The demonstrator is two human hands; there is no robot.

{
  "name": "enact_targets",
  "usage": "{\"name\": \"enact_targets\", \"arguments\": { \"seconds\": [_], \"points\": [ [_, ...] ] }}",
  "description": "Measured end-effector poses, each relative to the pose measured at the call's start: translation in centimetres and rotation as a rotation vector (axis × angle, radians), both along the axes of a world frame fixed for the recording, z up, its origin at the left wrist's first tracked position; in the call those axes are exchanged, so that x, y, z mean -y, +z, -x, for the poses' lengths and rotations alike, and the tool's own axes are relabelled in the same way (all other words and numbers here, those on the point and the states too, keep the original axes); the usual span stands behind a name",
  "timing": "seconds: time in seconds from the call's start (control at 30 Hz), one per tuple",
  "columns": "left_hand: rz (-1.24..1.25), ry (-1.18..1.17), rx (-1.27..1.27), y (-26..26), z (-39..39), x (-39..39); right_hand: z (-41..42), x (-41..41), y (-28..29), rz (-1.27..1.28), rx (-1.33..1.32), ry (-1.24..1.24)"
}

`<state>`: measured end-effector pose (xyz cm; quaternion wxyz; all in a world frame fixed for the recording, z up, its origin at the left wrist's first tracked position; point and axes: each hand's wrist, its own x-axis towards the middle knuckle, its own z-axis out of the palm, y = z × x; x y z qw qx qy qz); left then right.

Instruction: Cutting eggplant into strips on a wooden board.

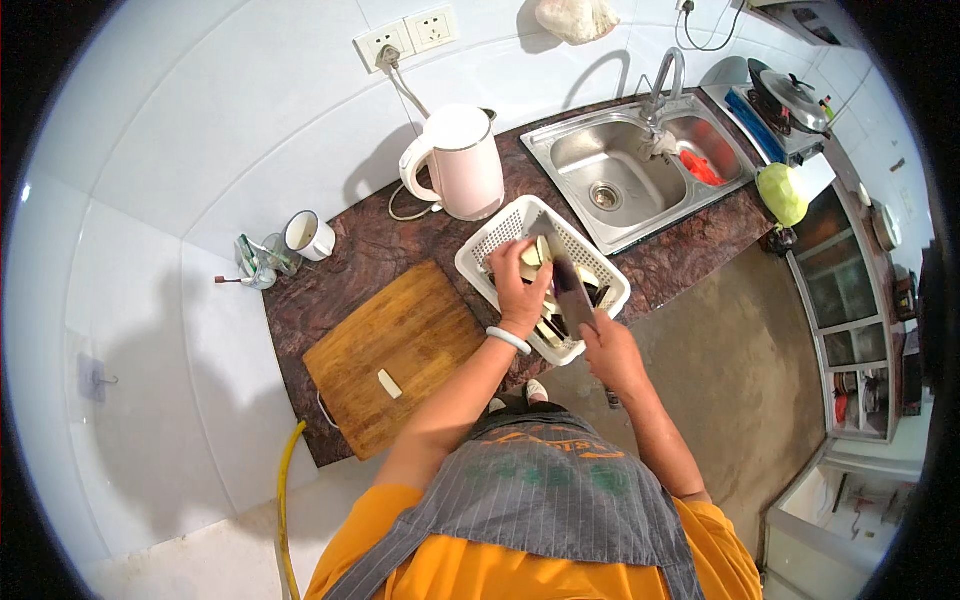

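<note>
Over a white plastic basket (pixel 480 262), my right hand (pixel 616 351) grips the handle of a kitchen cleaver (pixel 574 296), its broad blade tilted across the basket. My left hand (pixel 519 289) is curled around pale cut eggplant pieces (pixel 535 253) close beside the blade. More eggplant pieces (pixel 553 330), some with dark purple skin, lie inside the basket, partly covered by my hands and the blade. To the left, a wooden cutting board (pixel 405 337) carries one pale eggplant strip (pixel 390 383).
Behind the basket stands a pink electric kettle (pixel 469 169). A steel double sink (pixel 607 172) is set into the counter on the right. An enamel mug (pixel 310 235) and a cup with toothbrushes (pixel 256 271) stand at the left wall. Farther right, a lidded wok (pixel 791 97) sits on a stove.
</note>
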<state>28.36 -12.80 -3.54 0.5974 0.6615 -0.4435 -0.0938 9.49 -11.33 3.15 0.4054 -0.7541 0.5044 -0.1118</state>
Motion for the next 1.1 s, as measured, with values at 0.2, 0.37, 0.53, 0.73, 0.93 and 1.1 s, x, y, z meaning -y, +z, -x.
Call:
{"name": "enact_targets", "arguments": {
  "seconds": [0.2, 0.37, 0.53, 0.73, 0.93, 1.1],
  "points": [
    [-0.112, -0.113, 0.051, 0.6, -2.9, -3.0, 2.2, 1.0, 1.9, 0.179, -0.143, -0.057],
    [-0.245, 0.174, -0.062, 1.4, -10.4, -12.5, 3.0, 0.9, 1.8, 0.106, -0.016, -0.159],
    [-0.64, 0.51, 0.512, -3.3, -14.2, -25.2, 2.4, 0.7, 1.4, -0.052, 0.09, -0.212],
    [-0.802, 0.47, 0.106, -5.6, -13.0, -27.5, 2.0, 1.1, 0.0, -0.073, 0.113, -0.214],
    [-0.518, 0.275, -0.253, -7.0, -13.3, -22.1, 1.3, 0.8, 0.8, -0.072, 0.112, -0.168],
    [-0.335, -0.091, -0.167, 0.5, -8.4, -9.7, 3.3, 0.7, -2.8, 0.163, 0.088, -0.139]
  ]
}}
